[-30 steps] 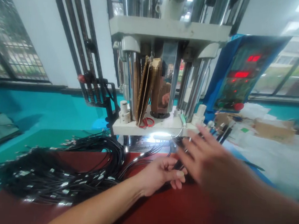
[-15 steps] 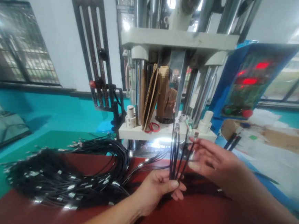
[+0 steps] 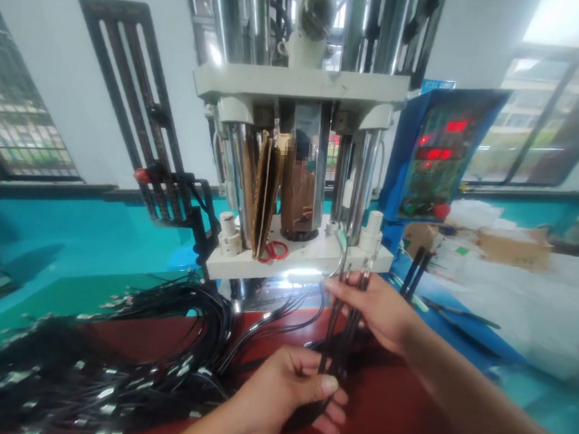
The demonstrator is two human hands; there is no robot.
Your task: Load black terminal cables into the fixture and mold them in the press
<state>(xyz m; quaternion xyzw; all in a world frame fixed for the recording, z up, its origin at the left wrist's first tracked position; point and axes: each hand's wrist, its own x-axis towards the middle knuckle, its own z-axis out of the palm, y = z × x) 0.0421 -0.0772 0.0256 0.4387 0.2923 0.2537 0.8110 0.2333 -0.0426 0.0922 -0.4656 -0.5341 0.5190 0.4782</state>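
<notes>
My left hand [image 3: 300, 393] is closed round the lower part of a small bunch of thin black cables [image 3: 331, 327], thumb laid over them. The bunch stands nearly upright, its metal-tipped ends pointing up. Higher on the same cables, just under the tips, is my right hand [image 3: 377, 305], its thumb and fingers pinched on them; the fingertips are partly hidden. One strand at the left of the bunch bends away toward the upper left. A large heap of black cables [image 3: 135, 392] with silvery pieces lies to the left of my hands.
Ahead stands a white press [image 3: 299, 87] with steel columns. On its base are red-handled scissors [image 3: 275, 251] and cardboard pieces [image 3: 265, 198]. A blue control box [image 3: 435, 155] with red displays is to the right, near white plastic bags [image 3: 504, 294]. The tabletop [image 3: 394, 412] is red.
My view has turned to the right. My right hand has come in from beside a single cable to the bunch, and the spread cables are now closer together. My left hand keeps its hold.
</notes>
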